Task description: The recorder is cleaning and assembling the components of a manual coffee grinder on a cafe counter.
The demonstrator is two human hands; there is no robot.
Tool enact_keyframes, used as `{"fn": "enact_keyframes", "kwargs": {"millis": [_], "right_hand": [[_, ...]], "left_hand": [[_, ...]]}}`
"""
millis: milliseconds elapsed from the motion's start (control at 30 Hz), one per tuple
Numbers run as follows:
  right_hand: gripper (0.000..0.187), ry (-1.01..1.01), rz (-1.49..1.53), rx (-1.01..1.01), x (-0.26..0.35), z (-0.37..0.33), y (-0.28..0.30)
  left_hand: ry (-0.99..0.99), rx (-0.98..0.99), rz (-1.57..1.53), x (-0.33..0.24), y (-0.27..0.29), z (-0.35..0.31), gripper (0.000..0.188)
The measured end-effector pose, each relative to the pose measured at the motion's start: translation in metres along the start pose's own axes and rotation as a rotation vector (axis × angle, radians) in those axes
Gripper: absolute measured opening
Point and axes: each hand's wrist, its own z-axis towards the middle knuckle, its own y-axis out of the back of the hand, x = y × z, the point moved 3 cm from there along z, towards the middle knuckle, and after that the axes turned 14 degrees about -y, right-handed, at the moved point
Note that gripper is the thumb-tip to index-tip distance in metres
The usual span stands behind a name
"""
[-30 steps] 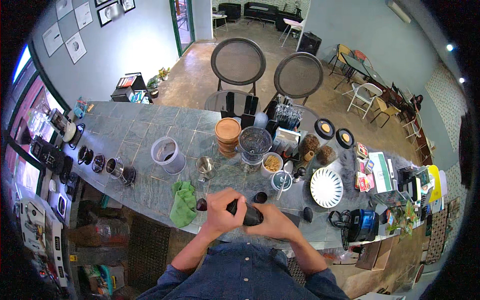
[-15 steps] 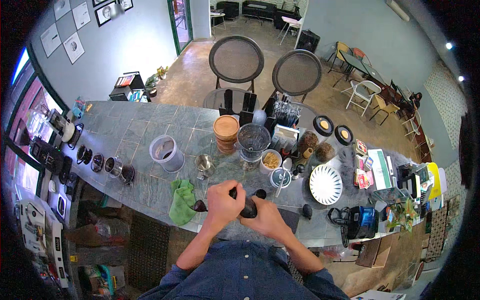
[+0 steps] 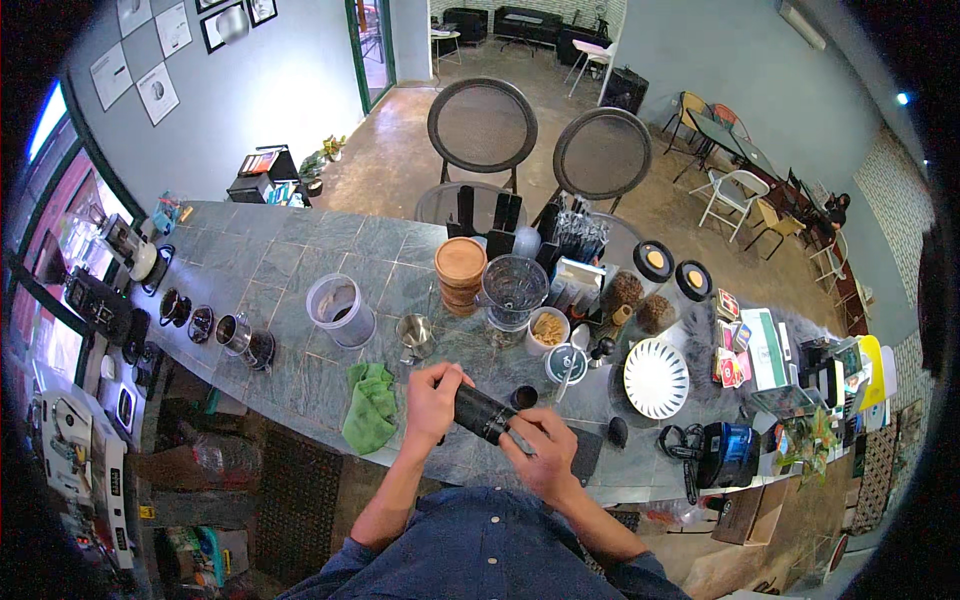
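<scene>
A black cylindrical hand coffee grinder (image 3: 483,413) is held tilted above the counter's near edge, between my two hands. My left hand (image 3: 432,410) is closed round its upper left end. At the lower right end, the fingers of my right hand (image 3: 546,455) curl over the body. Part of the crank is hidden by my left hand. A crumpled green cloth (image 3: 370,408) lies left of my left hand. Beyond the grinder stand a small metal pitcher (image 3: 416,338) and a small black cup (image 3: 523,397). A dark flat mat (image 3: 590,455) shows partly behind my right hand.
A clear canister (image 3: 341,312), stacked wooden discs (image 3: 461,262), a glass vessel (image 3: 515,285) and a white tub (image 3: 548,335) stand farther back. To the right are a striped white plate (image 3: 656,378) and a blue-black case (image 3: 727,452). Metal and glass coffee vessels (image 3: 235,333) stand left.
The grinder has tipped so that its long side now shows. My right hand has shifted towards its lower right end, and the crank knob left of my left hand no longer shows there.
</scene>
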Motion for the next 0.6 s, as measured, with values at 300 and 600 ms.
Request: {"fn": "enact_keyframes", "kwargs": {"millis": [300, 600], "right_hand": [[0.013, -0.071, 0.095, -0.062, -0.001, 0.004, -0.008], [0.011, -0.199, 0.312, 0.028, -0.007, 0.013, 0.011]], "left_hand": [[-0.068, -0.086, 0.034, -0.021, -0.005, -0.006, 0.033], [-0.198, -0.105, 0.084, -0.054, -0.004, -0.001, 0.031]]}}
